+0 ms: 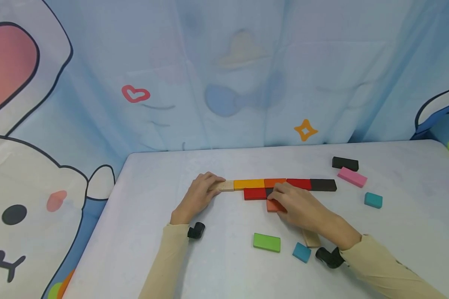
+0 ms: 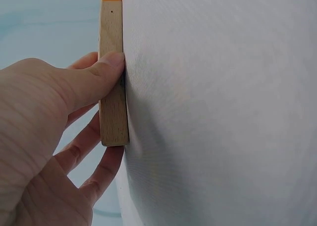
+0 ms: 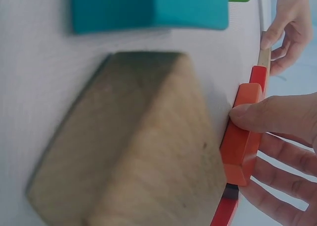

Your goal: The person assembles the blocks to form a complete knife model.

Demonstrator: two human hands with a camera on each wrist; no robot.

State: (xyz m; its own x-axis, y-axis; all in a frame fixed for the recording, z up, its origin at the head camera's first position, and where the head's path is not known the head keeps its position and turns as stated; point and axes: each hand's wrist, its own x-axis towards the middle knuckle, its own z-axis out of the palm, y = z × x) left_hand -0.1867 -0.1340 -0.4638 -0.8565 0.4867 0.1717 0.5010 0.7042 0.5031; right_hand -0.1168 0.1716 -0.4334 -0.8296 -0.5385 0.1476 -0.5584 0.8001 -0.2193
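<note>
Pinching orange rectangular block (image 1: 275, 207) in nearer right hand (image 1: 301, 207), long axis parallel to red rectangular block (image 1: 254, 194) beyond and leftward; holding tan rectangular wooden block (image 1: 227, 186) in left hand (image 1: 199, 194).

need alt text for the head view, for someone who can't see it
A person's left hand grips a wooden block at the left end of a row of coloured blocks on a white table; the right hand pinches an orange block in front of that row. A green block and a pink block lie loose nearby.
</note>
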